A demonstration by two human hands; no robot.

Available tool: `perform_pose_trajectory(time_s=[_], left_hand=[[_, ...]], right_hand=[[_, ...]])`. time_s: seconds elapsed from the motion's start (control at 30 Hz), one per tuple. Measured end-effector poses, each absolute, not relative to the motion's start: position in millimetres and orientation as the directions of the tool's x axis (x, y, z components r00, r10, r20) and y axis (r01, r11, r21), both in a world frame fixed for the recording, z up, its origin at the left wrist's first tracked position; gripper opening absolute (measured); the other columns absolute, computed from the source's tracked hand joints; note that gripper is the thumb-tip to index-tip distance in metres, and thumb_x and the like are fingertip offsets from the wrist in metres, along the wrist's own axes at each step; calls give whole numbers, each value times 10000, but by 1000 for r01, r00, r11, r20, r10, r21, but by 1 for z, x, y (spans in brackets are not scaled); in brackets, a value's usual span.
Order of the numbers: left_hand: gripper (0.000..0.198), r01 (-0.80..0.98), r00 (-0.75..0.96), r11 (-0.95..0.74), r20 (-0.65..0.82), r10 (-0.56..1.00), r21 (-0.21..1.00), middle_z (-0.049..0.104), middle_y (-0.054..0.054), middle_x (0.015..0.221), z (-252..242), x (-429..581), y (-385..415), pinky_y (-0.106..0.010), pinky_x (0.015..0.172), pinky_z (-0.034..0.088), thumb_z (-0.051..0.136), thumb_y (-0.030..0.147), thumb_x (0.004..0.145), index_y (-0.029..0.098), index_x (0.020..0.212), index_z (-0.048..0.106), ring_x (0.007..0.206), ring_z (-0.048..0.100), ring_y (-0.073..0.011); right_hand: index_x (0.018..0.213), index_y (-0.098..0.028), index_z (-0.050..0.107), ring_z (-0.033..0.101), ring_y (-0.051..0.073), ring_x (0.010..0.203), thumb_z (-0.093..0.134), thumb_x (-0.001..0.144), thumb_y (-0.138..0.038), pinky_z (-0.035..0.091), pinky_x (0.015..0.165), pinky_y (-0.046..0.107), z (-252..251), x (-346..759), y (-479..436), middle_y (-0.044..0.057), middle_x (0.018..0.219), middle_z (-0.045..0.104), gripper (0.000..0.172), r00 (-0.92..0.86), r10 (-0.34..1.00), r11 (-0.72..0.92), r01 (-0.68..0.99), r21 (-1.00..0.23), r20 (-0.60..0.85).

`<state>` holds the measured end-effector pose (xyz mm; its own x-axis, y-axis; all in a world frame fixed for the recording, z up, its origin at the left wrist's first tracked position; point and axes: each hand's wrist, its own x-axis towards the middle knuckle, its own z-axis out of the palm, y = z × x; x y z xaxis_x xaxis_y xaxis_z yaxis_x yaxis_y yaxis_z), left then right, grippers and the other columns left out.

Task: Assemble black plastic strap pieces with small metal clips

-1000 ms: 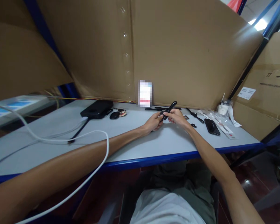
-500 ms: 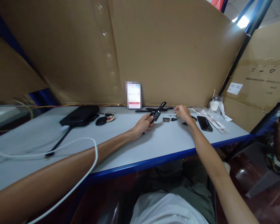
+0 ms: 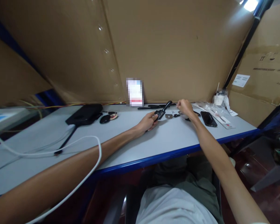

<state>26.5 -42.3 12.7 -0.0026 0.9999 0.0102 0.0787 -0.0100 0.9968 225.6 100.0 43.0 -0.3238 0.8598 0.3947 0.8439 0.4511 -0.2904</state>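
Observation:
My left hand (image 3: 149,121) is closed around a black device with a slim handle (image 3: 162,110), which points up and to the right above the table. Its exact kind is not clear to me. To the right, my right hand (image 3: 184,106) hovers over a group of small parts with its fingers curled together. Whatever may be between those fingertips is too small to make out. Between the hands lie a small metal plate (image 3: 169,116), a small black piece (image 3: 176,115) and tiny metallic bits (image 3: 173,112). Dark parts under my right wrist are partly hidden.
Long black strips (image 3: 151,107) lie behind the hands, near a propped-up screen (image 3: 135,92). A phone (image 3: 208,119) and plastic packaging (image 3: 213,111) lie at right. A black case (image 3: 85,114) and a black mouse-shaped object (image 3: 105,119) sit left. A white cable (image 3: 99,152) crosses my left forearm.
My view has shifted slightly, so the scene sits a little differently. My left hand keeps its hold on the black device; my right hand stays over the small parts.

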Motion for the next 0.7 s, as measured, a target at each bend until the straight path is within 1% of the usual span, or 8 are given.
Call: perform_pose_trajectory(time_s=[0.07, 0.13, 0.2, 0.27, 0.4, 0.7], left_hand=[[173, 80, -5, 5, -5, 1000, 997, 384, 92, 529, 14, 27, -43, -161, 320, 163, 459, 215, 998, 209, 826, 445, 338, 280, -42], [181, 77, 0, 12, -12, 1000, 997, 380, 92, 528, 16, 27, -43, -165, 325, 163, 440, 199, 1006, 210, 825, 440, 340, 286, -42], [184, 76, 0, 9, -9, 1000, 997, 379, 92, 528, 17, 28, -44, -168, 331, 165, 434, 188, 1009, 209, 826, 442, 340, 288, -40], [188, 80, -12, 8, -7, 1000, 997, 384, 90, 528, 18, 28, -44, -172, 335, 165, 428, 178, 1011, 210, 826, 442, 341, 292, -41], [190, 79, -12, 5, -4, 1000, 997, 385, 91, 527, 18, 28, -43, -174, 338, 166, 436, 177, 1010, 214, 824, 430, 340, 305, -44], [193, 61, -2, -18, 18, 1000, 998, 387, 99, 519, 16, 28, -42, -160, 331, 168, 489, 193, 1001, 209, 815, 437, 330, 314, -33]], right_hand=[[856, -171, 733, 655, 208, 877, 645, 868, -205, 471, 797, 308, 53, 223, 92, 90, 959, 739, 95, -296, 796, 537, 748, -391, 528], [843, -167, 705, 633, 175, 800, 647, 873, -237, 463, 755, 287, 60, 214, 79, 58, 876, 722, 96, -319, 737, 642, 603, -472, 595], [805, -166, 682, 609, 154, 729, 658, 867, -259, 451, 710, 272, 62, 200, 63, 30, 786, 697, 115, -398, 696, 715, 459, -527, 597], [755, -167, 661, 585, 140, 675, 679, 848, -261, 429, 675, 263, 59, 185, 47, 11, 719, 672, 134, -464, 671, 741, 386, -550, 578], [720, -171, 644, 550, 129, 617, 680, 845, -254, 391, 640, 263, 52, 169, 32, -15, 645, 634, 154, -495, 665, 746, 390, -540, 560], [792, -186, 659, 594, 153, 689, 653, 879, -247, 395, 658, 266, 42, 165, 34, 2, 725, 679, 107, -472, 647, 761, 446, -471, 599]])
